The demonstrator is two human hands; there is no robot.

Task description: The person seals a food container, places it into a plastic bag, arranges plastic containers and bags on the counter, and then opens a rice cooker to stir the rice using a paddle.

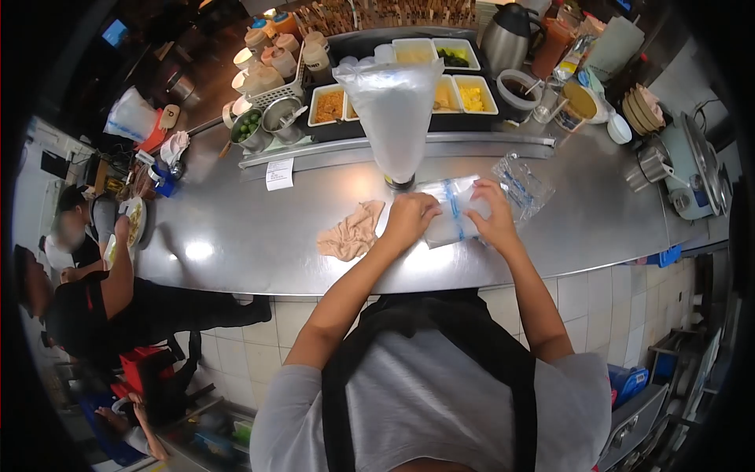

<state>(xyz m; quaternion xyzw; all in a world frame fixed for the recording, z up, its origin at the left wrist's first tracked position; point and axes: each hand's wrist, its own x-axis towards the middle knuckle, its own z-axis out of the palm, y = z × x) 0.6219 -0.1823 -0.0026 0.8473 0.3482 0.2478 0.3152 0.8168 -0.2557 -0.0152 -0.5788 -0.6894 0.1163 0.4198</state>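
Note:
A flat pack of clear plastic bags [450, 228] with blue print lies on the steel counter in front of me. My left hand [410, 219] has its fingers curled on the pack's left edge. Fingers and thumb of my right hand [494, 214] grip the opposite edge. Just behind the pack, a tall clear plastic bag [391, 118] stands upright, wide at the top and narrowing to a dark base. Left of my left hand is a crumpled tan cloth [351, 231]. A crinkled clear wrapper [522, 187] lies beyond my right hand.
Topping trays [327, 106] line the counter's back, beside squeeze bottles [267, 71] in a basket and a steel jug [507, 39]. A paper slip [279, 175] lies near the ledge. At far left, a co-worker [102, 291] holds a plate of food [135, 223].

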